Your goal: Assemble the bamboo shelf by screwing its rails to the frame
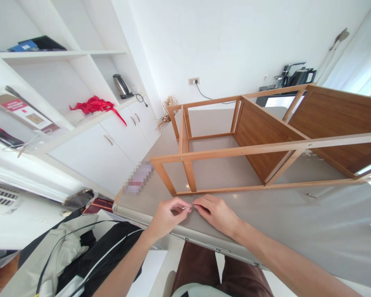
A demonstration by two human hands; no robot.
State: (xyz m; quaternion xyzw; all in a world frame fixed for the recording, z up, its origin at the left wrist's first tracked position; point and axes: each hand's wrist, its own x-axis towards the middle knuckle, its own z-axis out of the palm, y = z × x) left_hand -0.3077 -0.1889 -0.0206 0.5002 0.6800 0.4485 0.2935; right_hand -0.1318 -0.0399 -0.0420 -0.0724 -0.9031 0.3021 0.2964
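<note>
My left hand (172, 213) pinches a small thin metal piece (186, 207), perhaps a screw, between thumb and fingertips. Right beside its tip, my right hand (214, 211) has its fingers pressed together; what they hold, if anything, is too small to make out. Both hands are over the front edge of the grey table (253, 218). Just beyond them a wooden shelf frame (216, 154) lies on its side, with slatless brown panels (262, 136) set across it. Another slim metal piece (312, 196) lies on the table to the right.
A blurred flat packet (138, 178) lies at the table's left end. White cabinets (111, 140) with a kettle (122, 86) and red ribbon (95, 105) stand to the left. Clothes and cables (89, 243) are heaped at lower left. A dark kettle set (297, 76) stands behind the frame.
</note>
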